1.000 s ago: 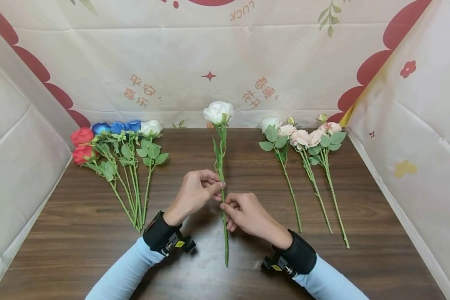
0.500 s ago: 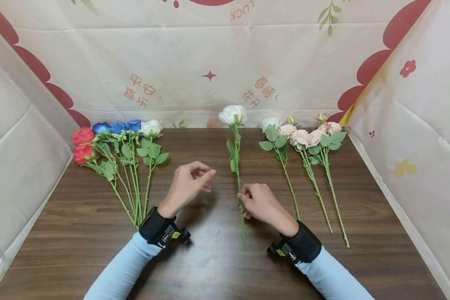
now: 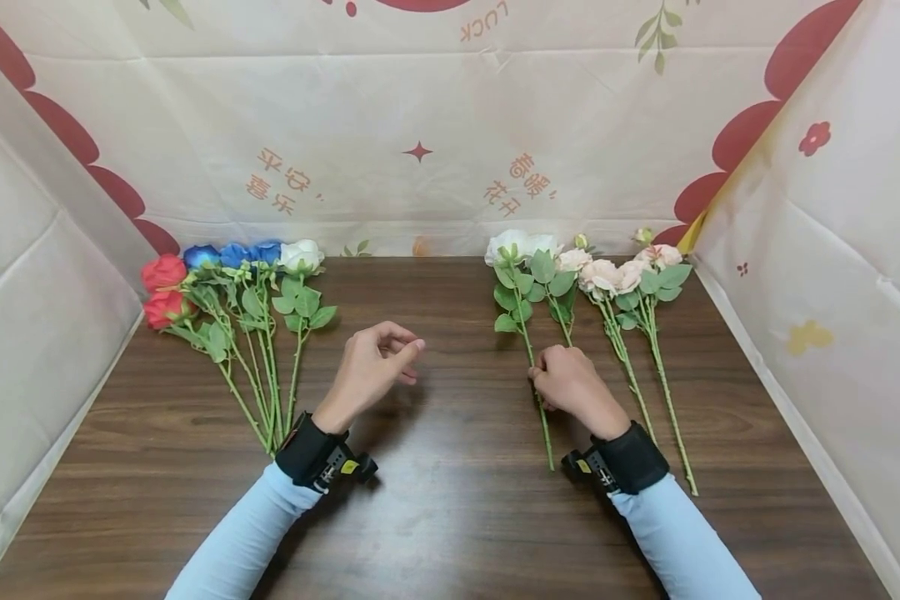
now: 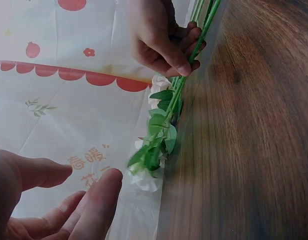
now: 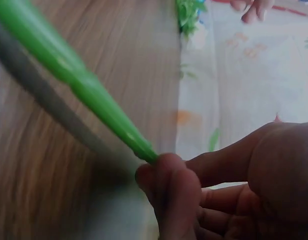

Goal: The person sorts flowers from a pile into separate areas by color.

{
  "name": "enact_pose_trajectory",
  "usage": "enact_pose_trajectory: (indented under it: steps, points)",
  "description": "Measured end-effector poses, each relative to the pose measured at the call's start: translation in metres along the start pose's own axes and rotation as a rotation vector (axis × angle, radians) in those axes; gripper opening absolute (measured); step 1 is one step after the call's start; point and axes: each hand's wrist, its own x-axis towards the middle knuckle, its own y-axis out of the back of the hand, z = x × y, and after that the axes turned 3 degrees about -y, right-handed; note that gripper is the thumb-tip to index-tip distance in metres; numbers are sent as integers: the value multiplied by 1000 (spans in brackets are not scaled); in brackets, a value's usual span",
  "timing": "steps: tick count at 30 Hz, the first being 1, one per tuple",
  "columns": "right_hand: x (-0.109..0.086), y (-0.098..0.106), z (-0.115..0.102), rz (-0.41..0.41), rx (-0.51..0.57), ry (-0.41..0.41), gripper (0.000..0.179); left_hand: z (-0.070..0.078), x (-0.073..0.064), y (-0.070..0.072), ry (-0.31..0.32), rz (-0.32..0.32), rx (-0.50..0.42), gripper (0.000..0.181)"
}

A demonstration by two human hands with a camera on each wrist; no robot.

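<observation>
A white artificial rose (image 3: 507, 245) with a green stem (image 5: 101, 97) is pinched between the thumb and fingers of my right hand (image 3: 577, 385). Its bloom lies against the white rose (image 3: 542, 243) at the left end of the right-hand row, and its leaves overlap that neighbour. My left hand (image 3: 372, 367) hovers over the middle of the table with nothing in it; thumb and fingertips stand apart in the left wrist view (image 4: 69, 195).
On the left lie red roses (image 3: 165, 287), blue roses (image 3: 235, 254) and a white rose (image 3: 302, 257), stems converging. Pale pink roses (image 3: 603, 277) lie at the right. A printed cloth (image 3: 420, 108) surrounds the wooden table (image 3: 435, 517) at back and sides.
The white rose has moved right, from the middle to the right-hand row, in my right hand. My left hand has let go of its stem and drawn back left.
</observation>
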Motion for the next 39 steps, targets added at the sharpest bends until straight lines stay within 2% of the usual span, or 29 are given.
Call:
enact_pose_trajectory:
  steps: [5,12,19,23,25,31,37,39]
  points:
    - [7,1,12,28,-11,-36,36,2,-1,1,13,1,6,18]
    - [8,3,13,32,-4,-7,20,0,-2,1,31,-29,49,18]
    - [8,5,12,16,-3,-17,19,-33,7,0,47,-15,15,21]
    - [7,6,14,14,5,-21,17,-38,8,1,29,-9,45,20]
    - [6,7,14,23,5,-23,17,-38,8,2,16,-5,82,19]
    - [4,10,16,75,-21,-2,18,-39,10,5,-31,20,289,19]
    - [4,11,11,179,-59,60,21,-44,14,14,-77,86,510,19]
    - [2,11,8,182,-52,68,21,-46,15,18,-77,104,563,18]
